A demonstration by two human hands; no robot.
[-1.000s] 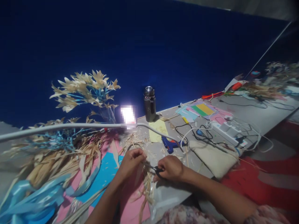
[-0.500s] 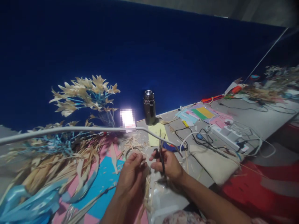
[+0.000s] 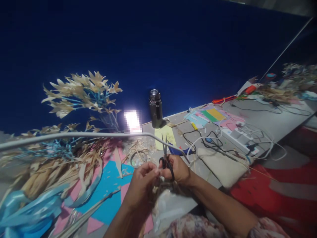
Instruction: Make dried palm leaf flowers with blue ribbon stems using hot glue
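My right hand (image 3: 181,170) is closed round a pair of dark-handled scissors (image 3: 165,152), whose slightly parted blades point up and away from me. Close beside it, my left hand (image 3: 143,180) has its fingertips pinched together, and they meet the right fingertips. Something small and pale may be between them, too small to make out. Just beyond the left hand lies a roll of tape (image 3: 138,159) among pale scraps. Behind the scissors is a yellow sheet (image 3: 160,141) on the table.
A dark flask (image 3: 156,110) stands at the back. Cream husk-like flowers (image 3: 86,91) and dried strips (image 3: 61,165) fill the left, by blue foam sheet (image 3: 101,195). A grey bar (image 3: 81,135) crosses in front. Rightward are a power strip (image 3: 239,140), cables and a cream pouch (image 3: 224,165).
My hands have come together, and their fingertips now meet. The scissors have shifted slightly left with the right hand. The view has moved a little, showing the tape roll more fully.
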